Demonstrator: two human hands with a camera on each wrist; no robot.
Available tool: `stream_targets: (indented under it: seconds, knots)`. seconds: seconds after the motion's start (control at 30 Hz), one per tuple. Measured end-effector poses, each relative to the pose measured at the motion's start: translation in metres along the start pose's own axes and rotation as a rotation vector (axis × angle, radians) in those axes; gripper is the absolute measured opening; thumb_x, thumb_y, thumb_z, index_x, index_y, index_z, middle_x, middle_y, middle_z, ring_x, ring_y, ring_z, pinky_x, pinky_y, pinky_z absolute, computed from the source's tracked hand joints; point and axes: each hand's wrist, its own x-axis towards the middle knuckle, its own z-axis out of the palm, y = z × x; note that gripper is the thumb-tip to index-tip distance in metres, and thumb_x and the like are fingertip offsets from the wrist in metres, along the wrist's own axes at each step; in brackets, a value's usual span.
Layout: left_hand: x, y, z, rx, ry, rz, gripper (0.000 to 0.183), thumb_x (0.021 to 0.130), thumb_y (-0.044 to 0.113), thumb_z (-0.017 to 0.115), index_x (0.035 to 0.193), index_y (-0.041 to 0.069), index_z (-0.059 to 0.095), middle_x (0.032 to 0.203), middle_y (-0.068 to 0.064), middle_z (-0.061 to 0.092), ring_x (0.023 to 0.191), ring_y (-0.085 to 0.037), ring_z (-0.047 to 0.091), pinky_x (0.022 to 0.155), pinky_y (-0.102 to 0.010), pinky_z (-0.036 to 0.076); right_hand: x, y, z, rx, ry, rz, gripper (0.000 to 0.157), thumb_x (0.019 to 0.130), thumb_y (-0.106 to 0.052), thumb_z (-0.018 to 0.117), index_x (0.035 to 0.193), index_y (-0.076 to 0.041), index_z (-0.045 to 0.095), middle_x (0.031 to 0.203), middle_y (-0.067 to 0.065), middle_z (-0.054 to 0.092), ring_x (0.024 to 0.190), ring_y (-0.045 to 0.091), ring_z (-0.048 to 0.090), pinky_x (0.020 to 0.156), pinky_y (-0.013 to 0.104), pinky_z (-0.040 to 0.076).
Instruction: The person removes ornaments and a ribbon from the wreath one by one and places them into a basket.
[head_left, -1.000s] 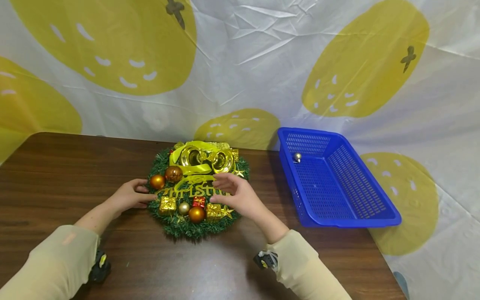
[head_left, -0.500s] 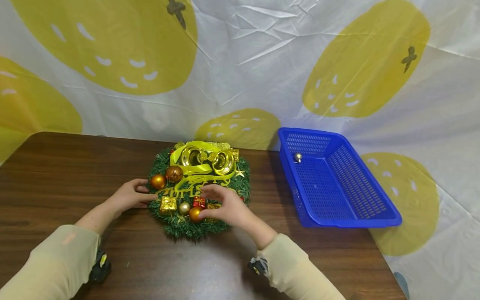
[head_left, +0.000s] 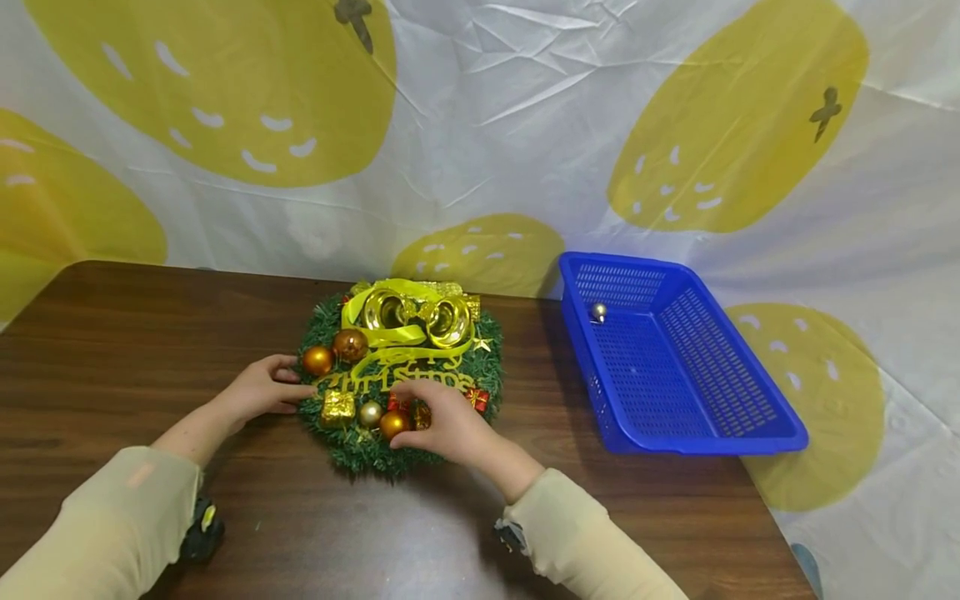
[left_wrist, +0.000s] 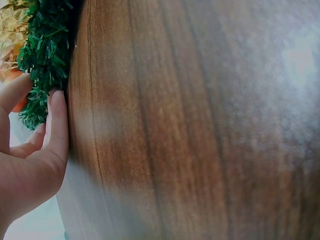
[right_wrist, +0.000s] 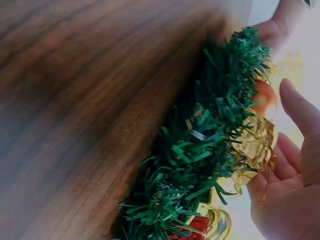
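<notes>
A green tinsel Christmas wreath (head_left: pixel 352 457) lies on the brown table, bearing gold bells (head_left: pixel 447 323), gold lettering and several baubles and small gift boxes. My left hand (head_left: pixel 258 390) grips its left edge; the left wrist view has the thumb on the front and the fingers against the tinsel's outer side. Over the wreath's lower part, my right hand (head_left: pixel 453 425) holds thumb and fingers spread about an orange bauble (head_left: pixel 394 424). In the right wrist view, a gap shows between the thumb and that bauble (right_wrist: pixel 265 99), and a gold gift box (right_wrist: pixel 255 142) sits near the fingers.
On the right stands a blue plastic basket (head_left: pixel 611 417) with one small silvery-gold bauble (head_left: pixel 598 312) in it. Behind the table (head_left: pixel 150 333) hangs a white cloth (head_left: pixel 495 150) with yellow fruit prints.
My right hand has moved left and down from the lettering and right-hand gift box to the orange bauble. The left hand has stayed at the wreath's edge.
</notes>
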Motion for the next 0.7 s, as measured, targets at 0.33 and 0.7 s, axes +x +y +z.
stream_targets:
  seconds: [0.33,0.7]
  knots:
    - [0.0018,-0.0013,-0.0014,-0.002,0.001,-0.005,0.081,0.09,0.02,0.062,0.144,-0.014,0.012,0.133,-0.037,0.032,0.096,-0.019,0.06,0.081,-0.034,0.058,-0.0009,-0.0005,0.0043,-0.235,-0.016,-0.118,0.046,0.076,-0.024,0.077,0.117,-0.007,0.064,0.112,0.006,0.064,0.105,0.018,0.058,0.095,0.028,0.049]
    - [0.0012,-0.001,-0.0002,-0.004,0.0,-0.002,0.081,0.09,0.019,0.062,0.144,-0.015,0.011,0.134,-0.038,0.032,0.094,-0.017,0.061,0.081,-0.034,0.058,-0.0019,-0.0015,0.0044,-0.179,-0.012,-0.068,0.042,0.078,-0.021,0.076,0.116,-0.007,0.066,0.11,0.005,0.063,0.101,0.017,0.058,0.091,0.024,0.051]
